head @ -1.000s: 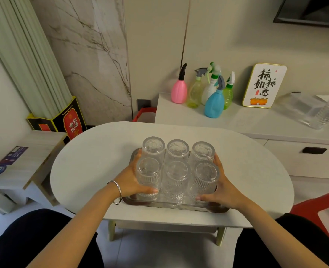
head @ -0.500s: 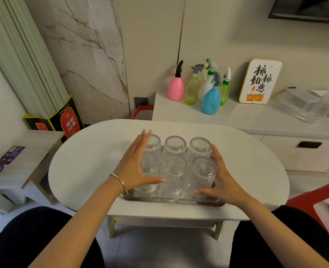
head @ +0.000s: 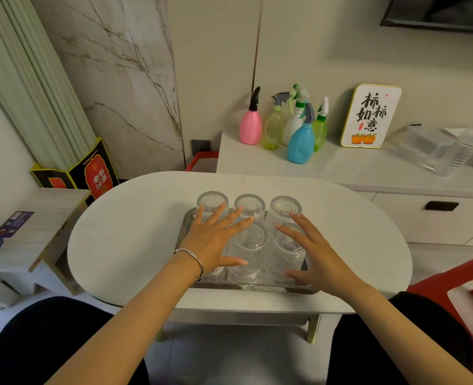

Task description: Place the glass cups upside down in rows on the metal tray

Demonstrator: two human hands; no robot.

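Observation:
Several ribbed glass cups point(head: 248, 247) stand upside down in two rows on the metal tray point(head: 257, 286), which sits on the white oval table point(head: 124, 240). My left hand point(head: 215, 240), with a silver bracelet on the wrist, is spread flat over the front-left cup and hides most of it. My right hand point(head: 313, 254) is spread over the front-right cup point(head: 284, 257). Fingers of both hands are apart and hold nothing. The back row's middle cup point(head: 250, 204) and its two neighbours show their bases.
A white sideboard point(head: 368, 173) behind the table carries coloured spray bottles point(head: 300, 140), a small sign point(head: 370, 116) and a plastic water bottle point(head: 460, 151). A low wooden stand point(head: 27, 226) is to the left, a red stool point(head: 452, 295) at the right.
Both hands let go of the cups' sides and rose, now spread flat over the front row. The cups and tray stayed put.

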